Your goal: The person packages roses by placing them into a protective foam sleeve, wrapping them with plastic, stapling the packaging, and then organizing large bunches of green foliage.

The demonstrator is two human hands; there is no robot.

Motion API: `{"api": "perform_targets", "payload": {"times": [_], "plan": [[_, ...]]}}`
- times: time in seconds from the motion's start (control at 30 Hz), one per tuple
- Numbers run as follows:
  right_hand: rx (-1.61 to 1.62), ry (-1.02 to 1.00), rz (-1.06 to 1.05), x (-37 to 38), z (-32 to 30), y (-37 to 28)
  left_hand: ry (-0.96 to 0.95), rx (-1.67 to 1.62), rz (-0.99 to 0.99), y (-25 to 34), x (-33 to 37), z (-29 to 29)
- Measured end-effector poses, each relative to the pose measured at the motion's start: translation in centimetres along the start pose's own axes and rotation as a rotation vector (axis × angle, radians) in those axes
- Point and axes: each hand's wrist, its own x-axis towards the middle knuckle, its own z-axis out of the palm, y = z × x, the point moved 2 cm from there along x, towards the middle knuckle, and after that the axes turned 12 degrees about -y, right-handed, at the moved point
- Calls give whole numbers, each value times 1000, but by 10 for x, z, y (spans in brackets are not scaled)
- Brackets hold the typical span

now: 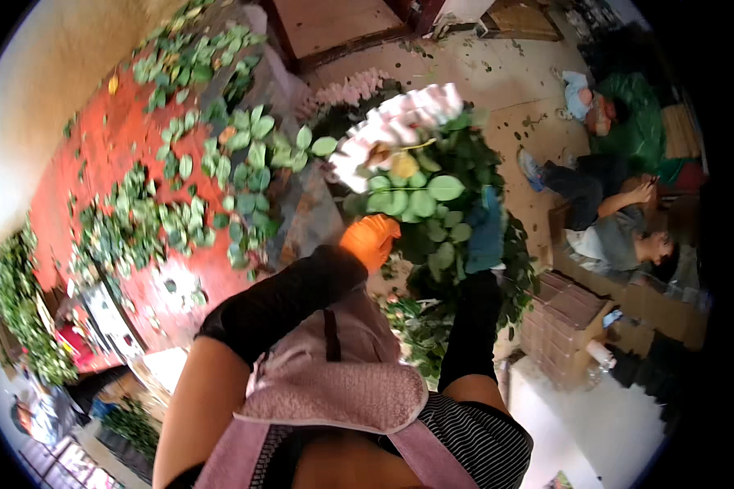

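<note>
A bunch of pale pink-white roses [400, 134], slightly blurred, is held in front of me with its heads pointing away and thick green leaves below them. My right hand [485, 232], in a blue glove, grips the bunch along its right side; leaves hide some of the fingers. At the bunch's lower left, my left hand [371, 242] wears an orange glove and is closed in a fist. Right above that fist is a leafy stem [414, 200] with a yellowed leaf, and its lower end disappears into the closed fingers.
Leafy cuttings [130, 220] lie scattered over the red tabletop [98, 155] on the left. More pink flowers [351, 88] stand beyond the bunch. A seated person [628, 220] and a child [589, 102] are on the right, near a brown carton [559, 318]. Loose leaves dot the floor.
</note>
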Motion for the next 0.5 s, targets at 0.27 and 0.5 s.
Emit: {"api": "perform_targets", "payload": {"times": [0.27,0.5], "plan": [[-245,-165,-358,-128,-20,-173,-215,-1712,-352,154,25,81],[-543,59,-495,-228,179,-172,-117,-2236,-106,195,12,-6]]}}
